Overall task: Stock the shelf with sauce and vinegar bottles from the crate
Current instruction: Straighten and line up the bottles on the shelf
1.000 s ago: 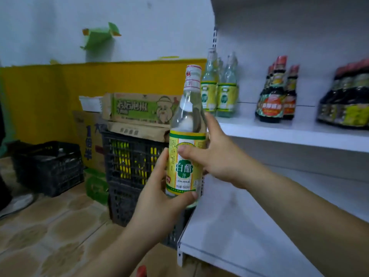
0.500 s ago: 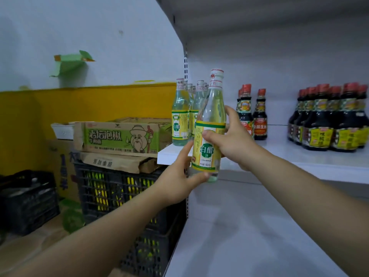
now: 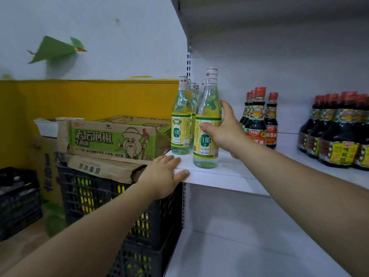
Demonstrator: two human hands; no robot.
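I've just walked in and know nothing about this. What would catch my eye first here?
First, the clear vinegar bottle with its yellow-green label, standing near the front left corner of the white shelf, held by the person's right grip, a bare hand. The left grip rests flat on that corner. Dark red-capped sauce bottles line the shelf to the right, and a green cartoon carton sits stacked above a black crate at left.
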